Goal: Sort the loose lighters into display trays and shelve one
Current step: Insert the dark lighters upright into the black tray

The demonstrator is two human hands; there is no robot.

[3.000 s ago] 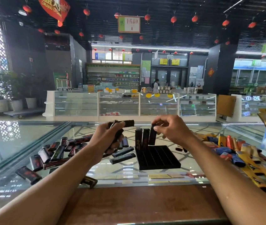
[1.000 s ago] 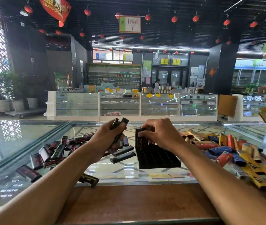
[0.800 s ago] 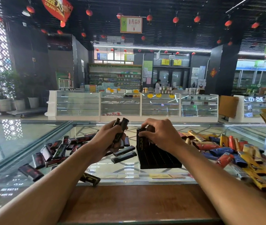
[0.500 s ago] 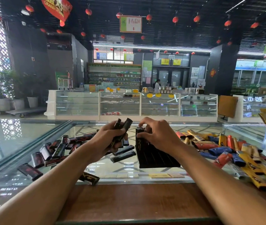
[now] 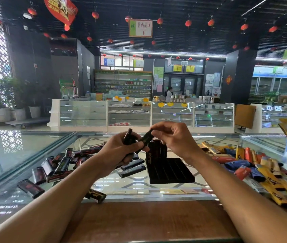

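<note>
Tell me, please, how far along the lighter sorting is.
Done: a few black lighters stand in the back row of the black display tray. In hand: the left hand grips a bunch of black lighters, and the right hand pinches one lighter from it. Left: most tray slots are empty, loose black lighters lie on the glass counter, coloured lighters are piled at right, and the tray is not yet shelved.

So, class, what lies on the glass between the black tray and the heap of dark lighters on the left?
In the head view, two loose dark lighters lie flat side by side between the black tray and heap.
</note>
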